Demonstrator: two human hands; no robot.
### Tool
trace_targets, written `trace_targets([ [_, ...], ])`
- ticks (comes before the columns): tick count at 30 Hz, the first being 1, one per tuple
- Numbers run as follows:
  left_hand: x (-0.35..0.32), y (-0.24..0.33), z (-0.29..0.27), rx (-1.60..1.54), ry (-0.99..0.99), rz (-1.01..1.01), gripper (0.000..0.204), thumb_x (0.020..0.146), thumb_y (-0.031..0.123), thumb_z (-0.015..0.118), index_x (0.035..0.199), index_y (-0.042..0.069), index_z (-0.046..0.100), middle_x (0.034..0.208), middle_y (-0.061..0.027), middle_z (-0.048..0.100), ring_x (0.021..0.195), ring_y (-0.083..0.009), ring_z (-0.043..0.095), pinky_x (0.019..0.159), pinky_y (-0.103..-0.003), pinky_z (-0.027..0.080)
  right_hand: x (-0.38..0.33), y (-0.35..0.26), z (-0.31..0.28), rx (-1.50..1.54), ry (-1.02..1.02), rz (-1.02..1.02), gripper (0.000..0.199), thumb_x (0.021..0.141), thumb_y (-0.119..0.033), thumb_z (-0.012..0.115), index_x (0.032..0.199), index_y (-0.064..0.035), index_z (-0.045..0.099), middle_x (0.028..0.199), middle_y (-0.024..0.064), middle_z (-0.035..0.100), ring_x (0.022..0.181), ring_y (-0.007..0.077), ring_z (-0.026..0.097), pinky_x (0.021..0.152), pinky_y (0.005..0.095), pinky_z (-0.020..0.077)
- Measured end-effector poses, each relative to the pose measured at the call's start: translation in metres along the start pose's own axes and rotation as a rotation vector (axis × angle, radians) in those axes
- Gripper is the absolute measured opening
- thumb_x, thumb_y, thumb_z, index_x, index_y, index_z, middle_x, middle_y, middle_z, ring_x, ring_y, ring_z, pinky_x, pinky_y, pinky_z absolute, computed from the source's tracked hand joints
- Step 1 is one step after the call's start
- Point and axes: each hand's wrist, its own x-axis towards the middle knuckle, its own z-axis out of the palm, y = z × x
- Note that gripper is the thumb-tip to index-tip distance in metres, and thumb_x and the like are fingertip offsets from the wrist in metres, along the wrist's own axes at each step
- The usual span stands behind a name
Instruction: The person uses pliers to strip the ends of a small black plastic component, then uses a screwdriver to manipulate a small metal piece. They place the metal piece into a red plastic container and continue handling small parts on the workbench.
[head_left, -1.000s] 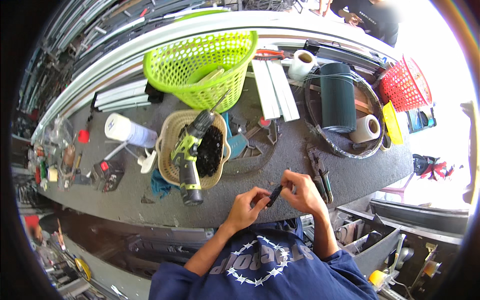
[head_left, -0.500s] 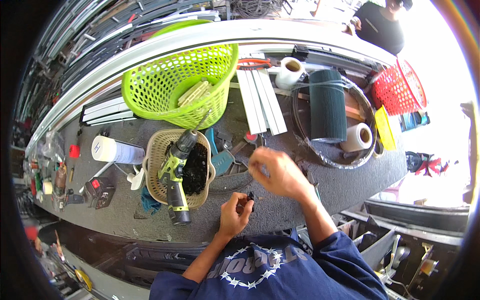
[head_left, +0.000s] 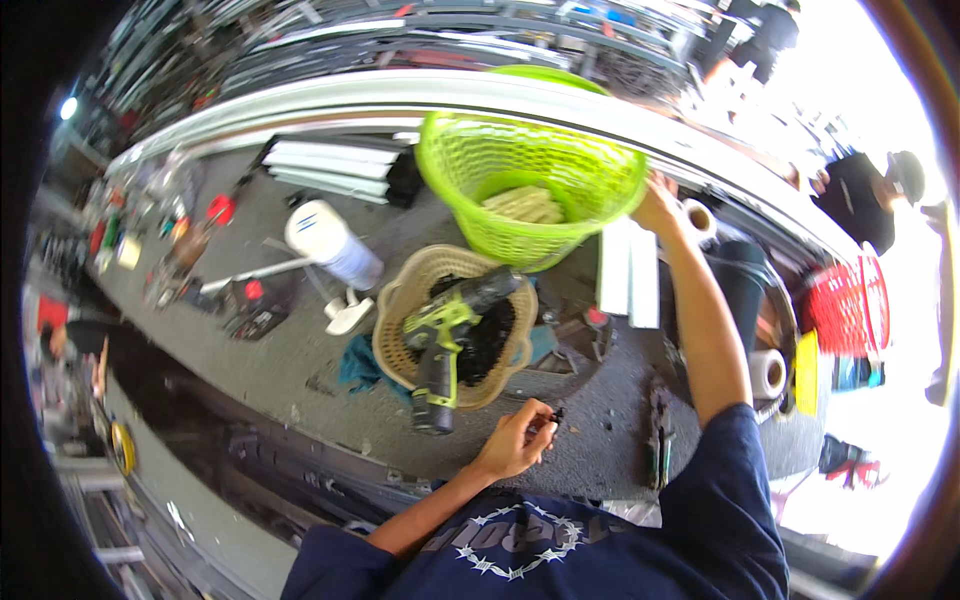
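Note:
My left hand (head_left: 520, 440) is closed low over the bench, pinching a small black part (head_left: 557, 415) whose exact kind I cannot make out. Stretched far forward, my right hand (head_left: 656, 203) is at the right rim of the green plastic basket (head_left: 460, 190); its fingers are partly hidden and blurred, so whether they grip anything does not show. Pale strips (head_left: 525, 205) lie inside that basket. A green and black cordless drill (head_left: 440, 345) rests across a beige basket (head_left: 397, 290) of small black pieces (head_left: 490, 345), left of my left hand.
White profiles (head_left: 630, 270) lie below my right forearm. A long white rail (head_left: 330, 100) spans the bench's far side. A white canister (head_left: 335, 245), battery pack (head_left: 253, 312) and blue cloth (head_left: 362, 365) are on the left. At right stand a dark roll (head_left: 738, 295) and red basket (head_left: 850, 305).
My right hand has gone from above my left hand out to the green basket's right side. My left hand keeps its pinch on the black part. The view has turned left.

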Motion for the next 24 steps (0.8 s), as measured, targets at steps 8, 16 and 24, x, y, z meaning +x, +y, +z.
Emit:
trace_targets([
  [8, -0.002, 0.011, -0.007, -0.045, -0.044, -0.016, 0.017, 0.104, 0.015, 0.059, 0.113, 0.002, 0.051, 0.078, -0.0046, 0.065, 0.064, -0.0092, 0.062, 0.052, -0.028, 0.054, -0.021, -0.009, -0.029, 0.127, 0.293, -0.196, 0.055, 0.088, 0.007, 0.056, 0.142, -0.0004, 0.052, 0.14, 0.0214, 0.058, 0.126, 0.0418, 0.057, 0.106, 0.0522, 0.0462],
  [16, 0.002, 0.001, -0.004, -0.173, -0.059, -0.008, 0.018, 0.105, 0.01, 0.053, 0.115, 0.003, 0.04, 0.092, -0.0095, 0.066, 0.075, -0.012, 0.066, 0.052, -0.027, 0.055, -0.136, -0.064, -0.114, 0.158, 0.592, -0.249, 0.059, 0.084, -0.011, 0.079, 0.138, -0.0023, 0.057, 0.126, 0.0187, 0.065, 0.118, 0.0362, 0.061, 0.099, 0.0456, 0.0496],
  [24, 0.005, 0.003, -0.002, -0.339, -0.106, -0.144, 0.012, 0.108, 0.011, 0.044, 0.115, 0.006, 0.036, 0.083, -0.0052, 0.055, 0.066, -0.0095, 0.055, 0.051, -0.026, 0.05, -0.256, -0.094, -0.145, 1.193, 0.453, 0.277, 0.039, 0.086, -0.002, 0.061, 0.124, 0.0016, 0.058, 0.084, 0.003, 0.061, 0.064, 0.0093, 0.06, 0.056, 0.0244, 0.051],
])
